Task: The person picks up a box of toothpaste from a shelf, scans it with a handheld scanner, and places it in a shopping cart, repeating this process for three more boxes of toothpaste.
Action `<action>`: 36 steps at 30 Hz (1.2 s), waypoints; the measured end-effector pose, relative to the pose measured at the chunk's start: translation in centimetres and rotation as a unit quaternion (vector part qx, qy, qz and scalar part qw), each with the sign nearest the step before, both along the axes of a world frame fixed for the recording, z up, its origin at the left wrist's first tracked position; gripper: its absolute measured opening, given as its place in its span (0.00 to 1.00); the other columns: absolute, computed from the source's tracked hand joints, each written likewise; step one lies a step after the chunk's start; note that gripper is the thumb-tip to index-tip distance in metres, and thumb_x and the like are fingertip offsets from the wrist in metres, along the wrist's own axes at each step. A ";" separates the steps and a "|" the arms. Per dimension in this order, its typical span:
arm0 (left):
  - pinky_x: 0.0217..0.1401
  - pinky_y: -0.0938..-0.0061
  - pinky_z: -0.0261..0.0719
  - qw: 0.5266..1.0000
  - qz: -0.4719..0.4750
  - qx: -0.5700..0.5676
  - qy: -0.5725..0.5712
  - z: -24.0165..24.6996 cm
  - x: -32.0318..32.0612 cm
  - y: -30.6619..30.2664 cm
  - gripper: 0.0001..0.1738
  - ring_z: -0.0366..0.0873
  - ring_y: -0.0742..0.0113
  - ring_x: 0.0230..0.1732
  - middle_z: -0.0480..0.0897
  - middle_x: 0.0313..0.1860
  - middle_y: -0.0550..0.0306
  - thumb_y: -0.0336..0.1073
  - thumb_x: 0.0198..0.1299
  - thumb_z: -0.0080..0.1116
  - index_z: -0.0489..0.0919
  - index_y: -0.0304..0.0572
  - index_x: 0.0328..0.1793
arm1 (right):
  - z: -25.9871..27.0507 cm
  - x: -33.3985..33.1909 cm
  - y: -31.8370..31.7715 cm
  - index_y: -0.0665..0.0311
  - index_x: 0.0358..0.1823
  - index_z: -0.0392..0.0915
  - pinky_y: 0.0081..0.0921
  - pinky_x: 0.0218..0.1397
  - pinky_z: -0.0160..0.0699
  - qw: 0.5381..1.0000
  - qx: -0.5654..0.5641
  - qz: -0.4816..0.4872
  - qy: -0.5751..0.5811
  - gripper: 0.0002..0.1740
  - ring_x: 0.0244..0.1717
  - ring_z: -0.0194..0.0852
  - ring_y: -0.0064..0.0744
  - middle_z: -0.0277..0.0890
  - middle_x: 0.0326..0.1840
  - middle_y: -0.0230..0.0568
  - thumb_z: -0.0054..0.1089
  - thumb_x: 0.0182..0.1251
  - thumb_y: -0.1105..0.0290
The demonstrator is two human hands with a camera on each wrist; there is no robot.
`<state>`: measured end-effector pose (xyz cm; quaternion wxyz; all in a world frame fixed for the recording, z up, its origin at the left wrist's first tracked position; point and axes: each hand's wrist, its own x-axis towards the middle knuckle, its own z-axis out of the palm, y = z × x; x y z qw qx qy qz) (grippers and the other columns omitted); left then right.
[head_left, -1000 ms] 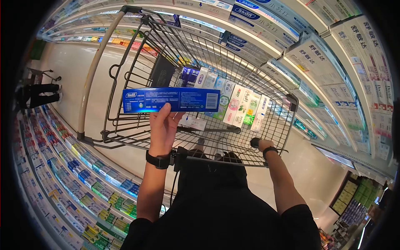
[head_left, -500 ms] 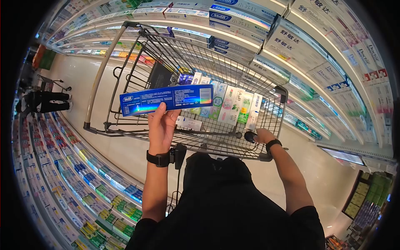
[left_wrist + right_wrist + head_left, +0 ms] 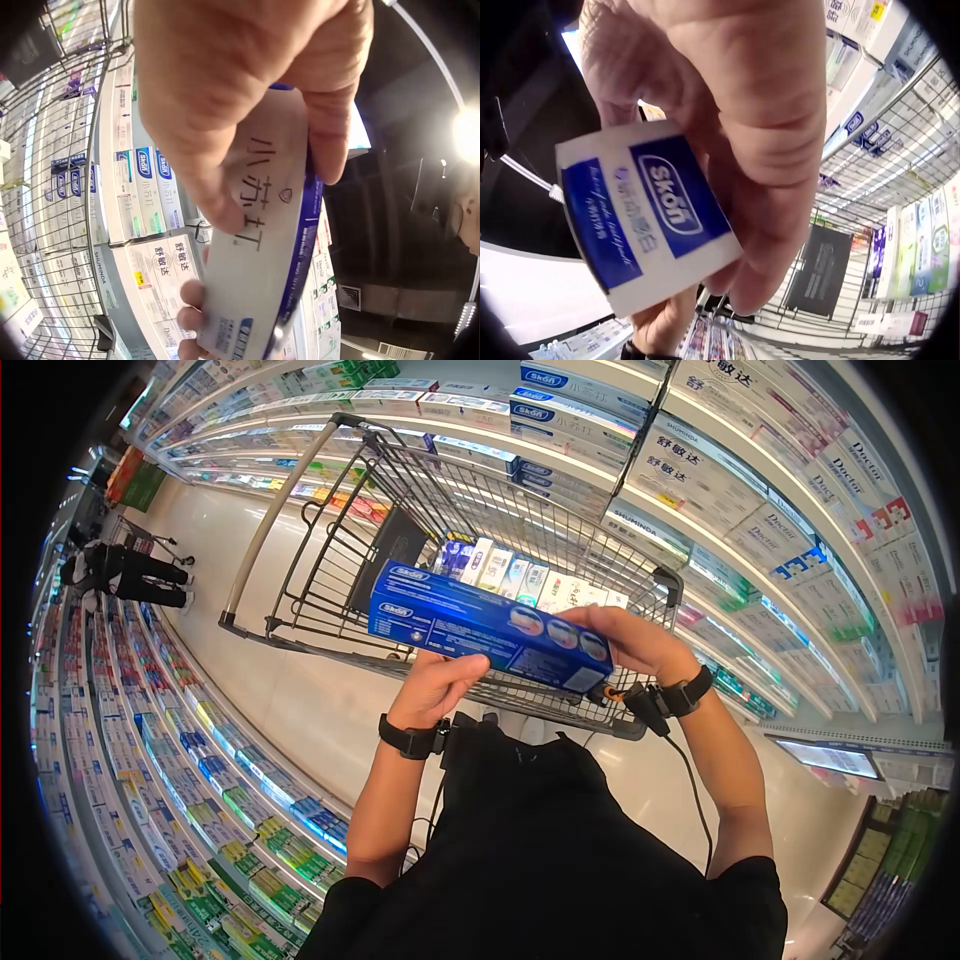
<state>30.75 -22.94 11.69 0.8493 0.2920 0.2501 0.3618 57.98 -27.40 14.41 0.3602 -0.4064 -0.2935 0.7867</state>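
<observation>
A long blue Skon box point(image 3: 480, 622) is held level above the cart between both hands. The left hand point(image 3: 436, 685) grips its lower left part, thumb on the printed side. At the right end, the right hand point(image 3: 635, 643) holds the box, fingers over its top edge. In the left wrist view the left hand point(image 3: 255, 90) pinches the box, whose white face point(image 3: 259, 225) shows. The right wrist view shows the box's end flap point(image 3: 649, 214) beside the curled fingers of the right hand point(image 3: 735, 112).
Below is a wire shopping cart point(image 3: 300, 630) with several upright cartons point(image 3: 515, 575) inside. Shelves of boxed goods point(image 3: 700, 470) run along the far side, and more shelves point(image 3: 200, 760) stand at the left. A person in dark clothes point(image 3: 135, 572) is beside another cart at the far left.
The right hand has left the cart's near right side and taken hold of the box's right end. The box has moved right, its right end tilting lower, and has been turned to show another side.
</observation>
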 end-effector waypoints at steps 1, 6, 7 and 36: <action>0.56 0.73 0.78 1.000 -0.012 0.011 0.003 0.2 0.0 -0.2 0.31 0.78 0.66 0.54 0.79 0.53 0.55 0.15 0.52 0.60 0.70 0.40 0.64 | -0.8 0.4 -0.3 0.71 0.63 0.69 0.22 0.52 0.75 0.997 0.026 0.053 -0.057 0.25 0.52 0.74 0.27 0.74 0.56 0.41 0.49 0.73 0.59; 0.58 0.74 0.75 0.995 -0.088 0.036 0.007 0.6 -0.6 -0.1 0.33 0.76 0.68 0.56 0.79 0.55 0.57 0.16 0.49 0.62 0.71 0.40 0.65 | 0.6 -1.2 -0.8 0.74 0.61 0.70 0.16 0.47 0.71 0.973 0.043 0.198 -0.106 0.30 0.44 0.72 0.24 0.76 0.50 0.39 0.60 0.62 0.62; 0.59 0.74 0.75 0.993 -0.103 0.060 0.019 0.5 -0.7 0.3 0.32 0.76 0.69 0.56 0.79 0.55 0.58 0.16 0.49 0.63 0.72 0.40 0.63 | 0.7 -1.6 -0.8 0.75 0.61 0.70 0.16 0.46 0.71 0.975 0.062 0.191 -0.090 0.31 0.44 0.72 0.23 0.76 0.49 0.39 0.61 0.61 0.61; 0.45 0.60 0.80 0.635 -0.022 0.469 0.613 -11.8 -11.1 7.8 0.26 0.81 0.46 0.44 0.83 0.44 0.43 0.38 0.55 0.65 0.75 0.35 0.59 | -31.3 -5.8 0.2 0.68 0.49 0.67 0.42 0.52 0.79 0.664 0.034 0.313 -0.679 0.35 0.50 0.78 0.50 0.77 0.46 0.54 0.75 0.40 0.64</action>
